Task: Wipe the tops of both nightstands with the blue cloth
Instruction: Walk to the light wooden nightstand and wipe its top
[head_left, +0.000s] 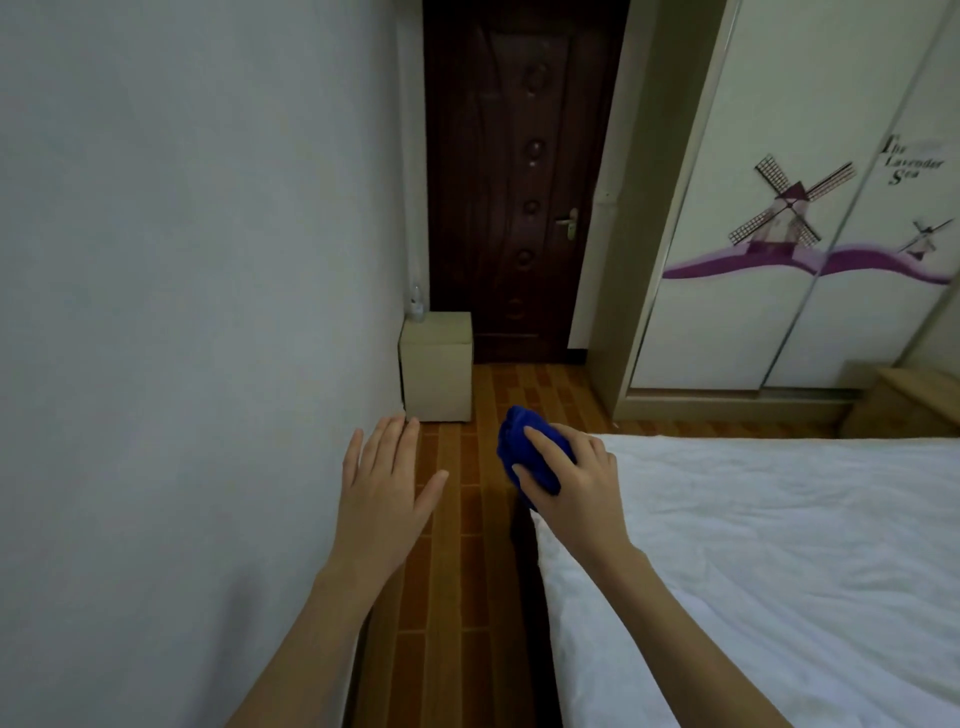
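Narrow strip of brown tiled floor (447, 571), hemmed by a pale wall (182, 312) on the left and a white-sheeted bed (753, 571) on the right. Open left hand (387, 493) held flat beside the wall, over the strip. Right hand (576, 483) bunching a blue cloth (514, 436) above the bed's near corner, partly over the passage. Ahead, a beige nightstand (439, 364) set against the wall, filling the left half of the strip; a small clear bottle (415, 304) at its top back corner. Free floor to the right of the nightstand, ending at a dark closed door (519, 182). Past the bed's foot, floor open toward a wardrobe (779, 208) and a wooden nightstand (914, 400).
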